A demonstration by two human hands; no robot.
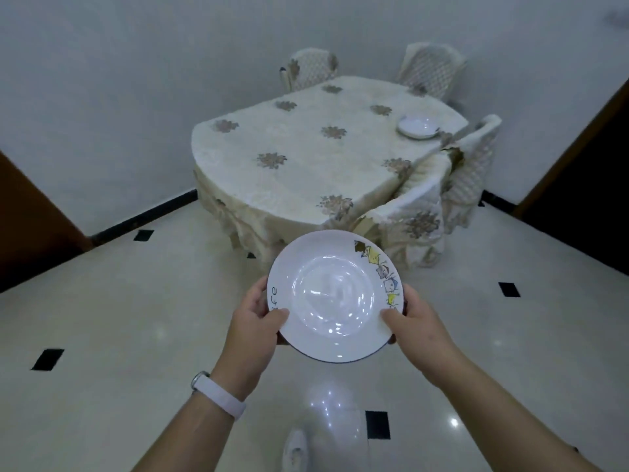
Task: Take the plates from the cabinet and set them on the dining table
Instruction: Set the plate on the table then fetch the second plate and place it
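I hold a white plate with a dark rim and small cartoon figures along its right edge, level in front of me above the floor. My left hand grips its left rim, thumb on top. My right hand grips its right rim the same way. Ahead stands the dining table, covered with a cream cloth with flower patterns. Another white plate lies on the table near its far right edge. The cabinet is out of view.
Covered chairs stand around the table: two at the back and two on the right. The glossy tiled floor lies between me and the table. Dark wooden doorways flank the left and right.
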